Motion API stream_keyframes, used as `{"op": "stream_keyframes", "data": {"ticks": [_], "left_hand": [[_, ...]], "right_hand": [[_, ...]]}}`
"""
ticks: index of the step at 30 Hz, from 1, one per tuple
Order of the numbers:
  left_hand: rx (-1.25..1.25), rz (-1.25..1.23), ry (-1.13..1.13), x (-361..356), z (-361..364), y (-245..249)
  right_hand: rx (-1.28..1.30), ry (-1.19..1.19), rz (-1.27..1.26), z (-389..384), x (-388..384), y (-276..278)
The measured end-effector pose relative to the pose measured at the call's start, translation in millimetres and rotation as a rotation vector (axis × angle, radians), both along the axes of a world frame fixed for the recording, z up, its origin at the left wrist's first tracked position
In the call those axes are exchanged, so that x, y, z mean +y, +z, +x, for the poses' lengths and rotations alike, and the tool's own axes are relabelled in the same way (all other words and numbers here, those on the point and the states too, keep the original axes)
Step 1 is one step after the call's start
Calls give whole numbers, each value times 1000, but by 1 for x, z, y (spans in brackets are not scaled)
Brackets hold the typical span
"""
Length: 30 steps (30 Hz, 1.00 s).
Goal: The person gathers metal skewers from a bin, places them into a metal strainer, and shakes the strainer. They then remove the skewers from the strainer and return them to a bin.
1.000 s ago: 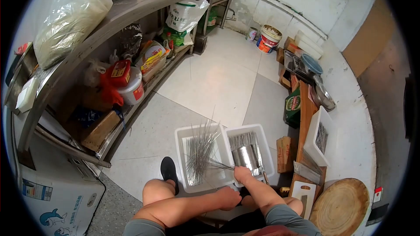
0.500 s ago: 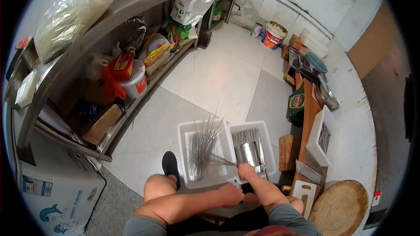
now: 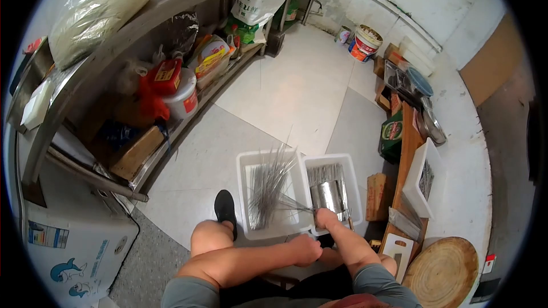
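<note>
My right hand (image 3: 326, 218) is closed around the ends of a few thin metal skewers, which fan out leftward over the left white tub. A larger pile of metal skewers (image 3: 264, 194) lies loosely in that left tub (image 3: 242, 178), some poking past its far rim. Beside it, the right white tub (image 3: 355, 185) holds more skewers (image 3: 325, 172) and a shiny metal cylinder (image 3: 326, 195) lying near my right hand. My left hand (image 3: 307, 250) is curled into a fist just in front of the tubs; whatever it may hold is hidden.
At left stands a metal shelf (image 3: 188, 122) with a white bucket (image 3: 184, 102) and bags. To the right are a wooden plank (image 3: 406, 159), another white tub with skewers (image 3: 415, 185), a brick-like block (image 3: 376, 197) and a round chopping board (image 3: 442, 271). A paint bucket (image 3: 364, 43) sits farther back.
The whole view has shifted slightly, so the scene sits a little farther right. Both hands keep nearly the same pose, the right one still gripping the skewers.
</note>
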State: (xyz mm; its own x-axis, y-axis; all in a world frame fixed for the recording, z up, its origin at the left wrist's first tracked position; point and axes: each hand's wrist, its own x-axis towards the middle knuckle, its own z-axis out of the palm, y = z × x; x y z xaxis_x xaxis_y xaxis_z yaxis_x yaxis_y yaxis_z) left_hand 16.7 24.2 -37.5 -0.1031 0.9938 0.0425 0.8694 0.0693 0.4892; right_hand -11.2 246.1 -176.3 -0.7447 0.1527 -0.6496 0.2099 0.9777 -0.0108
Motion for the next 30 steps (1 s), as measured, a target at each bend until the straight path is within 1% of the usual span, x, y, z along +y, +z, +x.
{"op": "stream_keyframes", "data": {"ticks": [2, 5, 6, 7, 8, 9, 10, 11, 12, 13, 15, 16, 17, 18, 22, 24, 28, 30], "left_hand": [[-7, 36, -13, 0, 4, -6], [42, 114, 10, 7, 2, -17], [38, 132, 37, 8, 7, -18], [-33, 40, 80, 11, 12, -16], [-84, -34, 46, 13, 15, -15], [-161, -97, 8, 10, 11, -3], [-131, -105, 14, 15, 18, -16], [-72, -104, 19, 25, 25, -28], [-73, -225, -45, 34, 34, -31], [-52, -273, -55, 45, 39, -40], [-9, -369, -79, 67, 51, -59], [-55, -300, -79, 31, 23, -16], [-102, -232, -75, 10, 8, 9], [-124, -300, -136, 34, 20, -21], [-129, -219, -100, 12, 9, 2], [-94, -250, -110, 11, 7, 9], [-87, -310, -146, 10, 3, 19], [-112, -309, -130, 18, 9, 9]], "right_hand": [[-48, 3, -7, -5, -3, 13], [-191, 285, 130, -12, 3, 15], [-103, 136, 133, -13, -1, 26], [-75, 288, 226, -10, 12, 9], [-91, 291, 209, -9, 25, -5], [-241, 403, 208, -18, 14, 21], [60, 410, 115, -9, 44, -22], [58, 249, 109, -12, 37, -9], [47, 210, 111, -11, 27, 9], [58, 170, 121, -19, 19, 21], [24, 203, 160, -22, 22, 21], [7, 220, 180, -23, 23, 21], [10, 201, 186, -24, 20, 24], [13, 183, 193, -26, 15, 29], [18, 156, 155, -25, 26, 23], [38, 134, 133, -24, 23, 32], [3, 161, 89, -24, 36, 45], [33, 260, 65, -16, 64, 37]]}}
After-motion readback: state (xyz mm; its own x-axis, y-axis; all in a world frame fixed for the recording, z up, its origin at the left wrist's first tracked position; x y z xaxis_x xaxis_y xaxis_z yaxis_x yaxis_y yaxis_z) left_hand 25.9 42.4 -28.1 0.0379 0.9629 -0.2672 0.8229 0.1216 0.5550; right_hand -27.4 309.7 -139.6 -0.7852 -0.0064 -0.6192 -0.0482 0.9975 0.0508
